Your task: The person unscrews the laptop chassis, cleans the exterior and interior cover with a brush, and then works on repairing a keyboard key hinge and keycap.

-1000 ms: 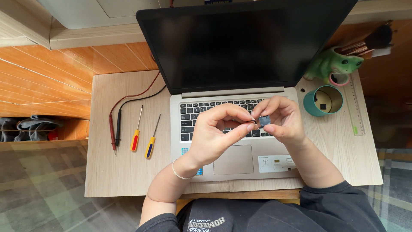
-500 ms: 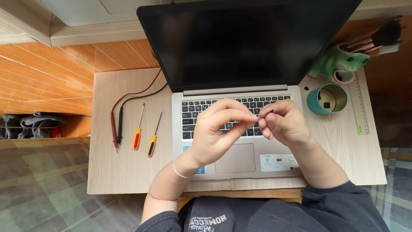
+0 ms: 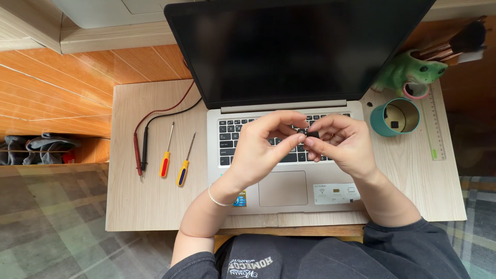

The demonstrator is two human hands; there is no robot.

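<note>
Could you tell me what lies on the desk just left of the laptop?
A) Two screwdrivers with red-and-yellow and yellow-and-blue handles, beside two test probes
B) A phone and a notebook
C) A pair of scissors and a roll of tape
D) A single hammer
A: the two screwdrivers lie side by side next to the red and black test probes, left of the laptop.

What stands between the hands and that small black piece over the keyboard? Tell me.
Nothing visible does. The small black piece is already pinched between the fingertips of the left hand and the right hand, held above the laptop keyboard.
</note>
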